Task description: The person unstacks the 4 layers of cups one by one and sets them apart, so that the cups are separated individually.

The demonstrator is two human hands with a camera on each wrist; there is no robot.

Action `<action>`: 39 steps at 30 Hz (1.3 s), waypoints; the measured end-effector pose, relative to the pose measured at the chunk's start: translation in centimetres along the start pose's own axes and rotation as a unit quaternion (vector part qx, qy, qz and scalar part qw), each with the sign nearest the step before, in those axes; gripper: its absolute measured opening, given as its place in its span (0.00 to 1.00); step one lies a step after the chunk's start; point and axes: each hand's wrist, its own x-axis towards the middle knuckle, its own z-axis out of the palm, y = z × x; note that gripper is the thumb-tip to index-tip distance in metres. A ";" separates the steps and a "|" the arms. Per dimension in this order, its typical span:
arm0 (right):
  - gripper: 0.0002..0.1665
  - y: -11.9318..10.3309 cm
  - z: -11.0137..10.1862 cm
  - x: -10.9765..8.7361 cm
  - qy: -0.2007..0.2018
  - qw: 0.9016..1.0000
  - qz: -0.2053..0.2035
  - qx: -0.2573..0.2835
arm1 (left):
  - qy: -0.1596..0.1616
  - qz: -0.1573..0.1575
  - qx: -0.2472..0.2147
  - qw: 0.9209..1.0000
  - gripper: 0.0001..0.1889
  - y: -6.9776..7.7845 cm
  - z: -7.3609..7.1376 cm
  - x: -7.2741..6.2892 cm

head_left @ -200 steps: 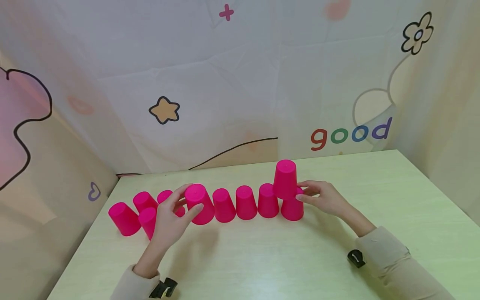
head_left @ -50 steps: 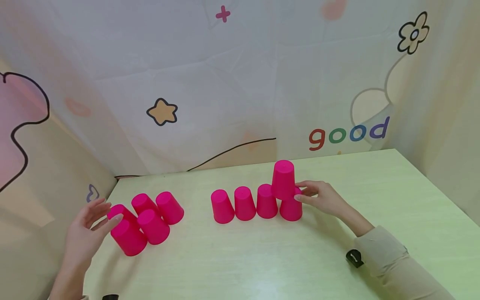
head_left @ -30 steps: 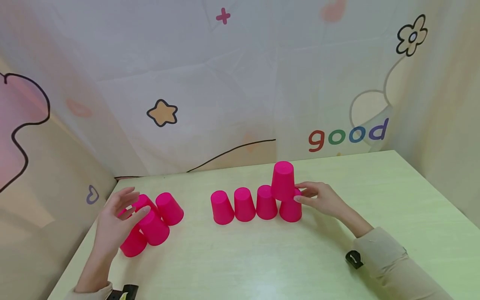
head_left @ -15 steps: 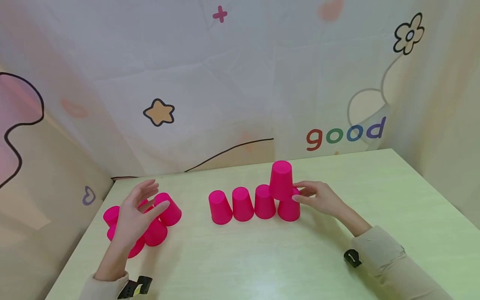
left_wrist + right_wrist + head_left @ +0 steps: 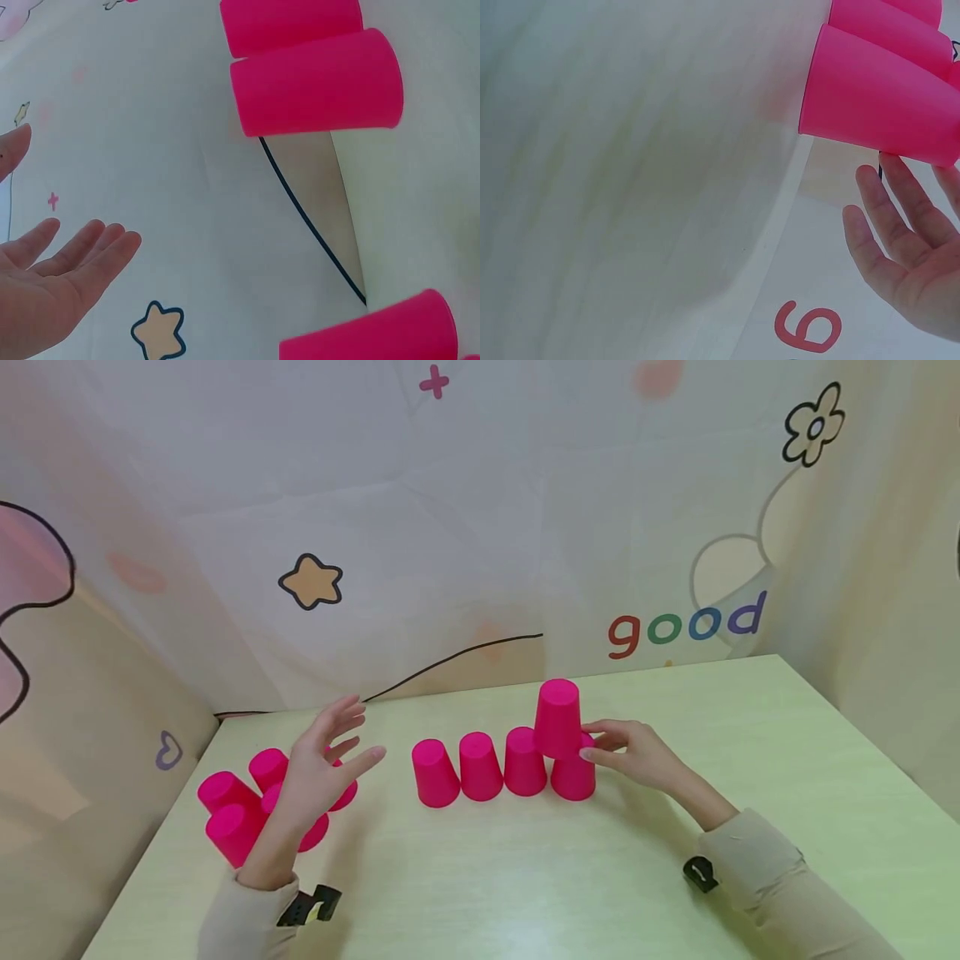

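Note:
My left hand (image 5: 311, 777) hovers, fingers spread and nothing in them, over a loose group of upside-down pink cups (image 5: 227, 793) at the table's left, hiding some of them. Right of it stands a row of upside-down pink cups (image 5: 481, 767). One more upside-down cup (image 5: 558, 720) sits on top of the row's right end, over the last two. My right hand (image 5: 641, 756) stays at that end, its fingertips touching the cups' right side. In the right wrist view the fingers of the right hand (image 5: 915, 247) look extended beside a cup (image 5: 877, 97).
The pale green tabletop (image 5: 480, 877) extends in front of the row and to its right. A printed cloth (image 5: 450, 527) hangs behind and at both sides. A dark band (image 5: 309, 906) is on the left wrist, another (image 5: 701, 874) by the right cuff.
Earlier the left hand held a cup beside the row's left end; that cup has gone to the left group. Since then the hand has moved rightward, free. The right hand has stayed.

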 end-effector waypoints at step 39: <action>0.28 0.1 -0.1 0.0 -0.005 1.000 -0.018 -0.010 | -0.060 0.080 -0.134 0.986 0.34 4.9 10.4 3.9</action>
